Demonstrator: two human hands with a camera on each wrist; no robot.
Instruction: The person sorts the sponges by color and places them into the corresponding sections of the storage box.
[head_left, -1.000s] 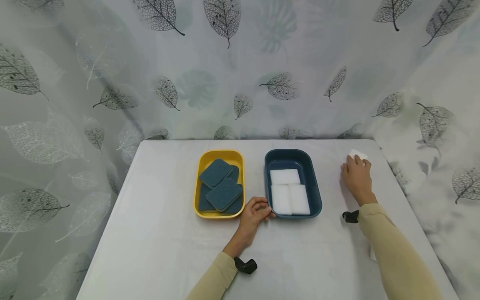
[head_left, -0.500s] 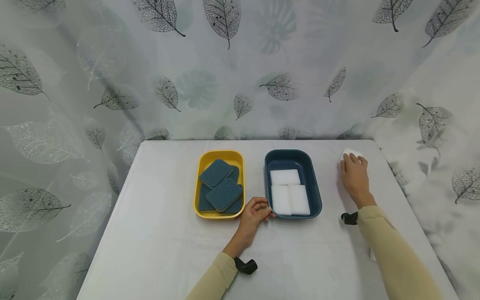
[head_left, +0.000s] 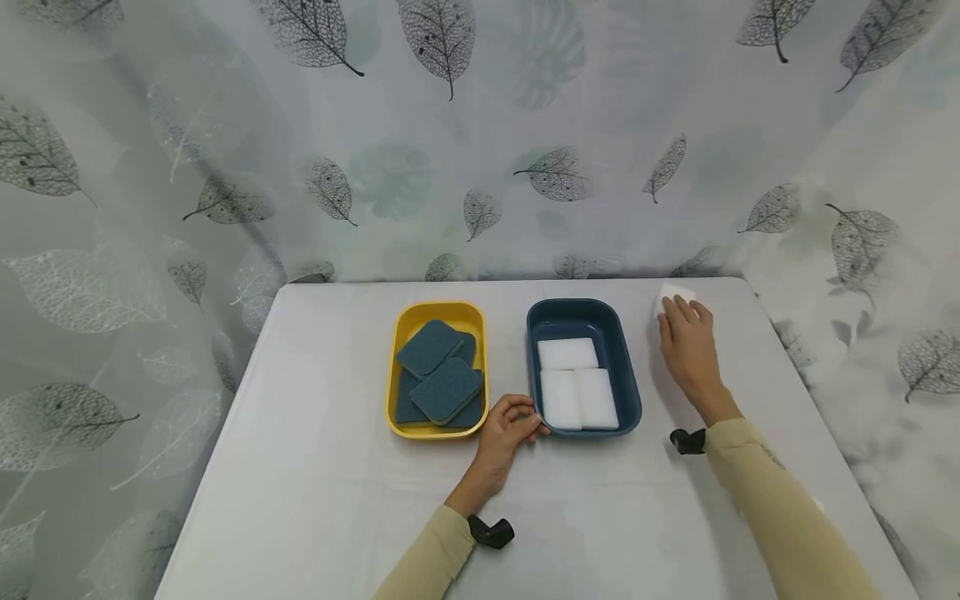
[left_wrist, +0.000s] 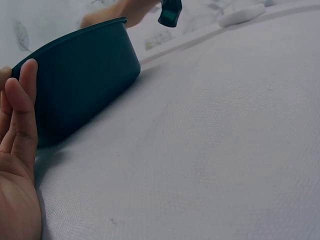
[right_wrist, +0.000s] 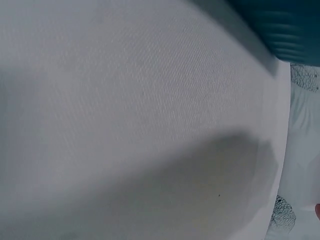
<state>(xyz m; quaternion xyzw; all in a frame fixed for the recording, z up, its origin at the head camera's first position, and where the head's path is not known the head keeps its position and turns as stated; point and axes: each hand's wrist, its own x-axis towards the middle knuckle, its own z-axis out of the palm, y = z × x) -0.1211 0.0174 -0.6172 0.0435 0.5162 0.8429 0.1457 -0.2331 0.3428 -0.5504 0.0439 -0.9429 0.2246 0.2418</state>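
My right hand [head_left: 688,350] holds a white sponge [head_left: 675,293] by its near edge, at the table's back right. The fingers cover part of it. In the right wrist view only a fingertip [right_wrist: 318,211] shows at the right edge, and the sponge is out of sight. My left hand [head_left: 504,437] grips the near left corner of a dark blue tray [head_left: 630,371]. In the left wrist view its fingers [left_wrist: 29,82] lie along the tray's outer wall [left_wrist: 90,75]. Inside the tray, three white sponges [head_left: 568,354] lie flat toward the near end.
A yellow tray [head_left: 393,367] stands left of the blue one, with several dark scouring pads [head_left: 447,390] piled in it. Another white sponge [left_wrist: 242,16] lies near the table's right edge, mostly hidden behind my right sleeve in the head view. A leaf-patterned curtain [head_left: 480,150] hangs behind the table.
My right hand has moved left toward the blue tray, carrying the white sponge along. The left hand has stayed at the tray's corner.
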